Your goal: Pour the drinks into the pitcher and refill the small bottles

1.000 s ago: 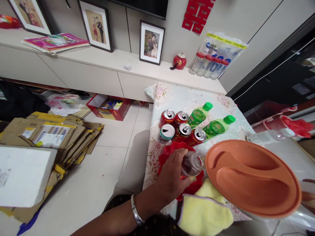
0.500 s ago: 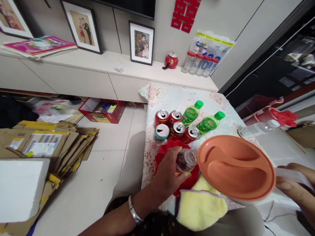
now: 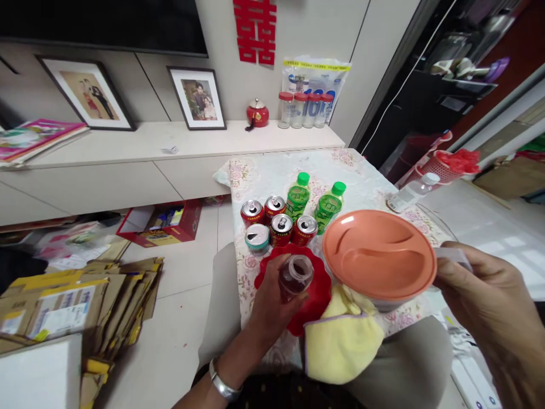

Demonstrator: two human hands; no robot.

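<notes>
My left hand (image 3: 272, 298) is wrapped round a clear open-mouthed jar (image 3: 296, 275) with dark contents, over a scalloped red tray (image 3: 317, 292). My right hand (image 3: 481, 284) grips the clear handle of a container topped by an orange divided lid (image 3: 378, 253), held just right of the jar. Below the lid lies a yellow cloth (image 3: 343, 346). Behind the tray stand several drink cans, among them a teal-rimmed one (image 3: 257, 238) and a red one (image 3: 305, 230). Two green-capped bottles, one on the left (image 3: 298, 196) and one on the right (image 3: 330, 207), are upright behind them.
The flowered tablecloth (image 3: 272, 170) reaches a white cabinet (image 3: 191, 147) with frames and red-lidded jars (image 3: 300, 111). A clear bottle (image 3: 413, 193) is at the table's right edge. Flattened cardboard (image 3: 114, 295) and a red box (image 3: 170, 227) lie on the floor at left.
The camera view has turned to the right, so most things appear further left. More of my right hand shows, still on the handle. My left hand still holds the jar, whose mouth now faces more upward.
</notes>
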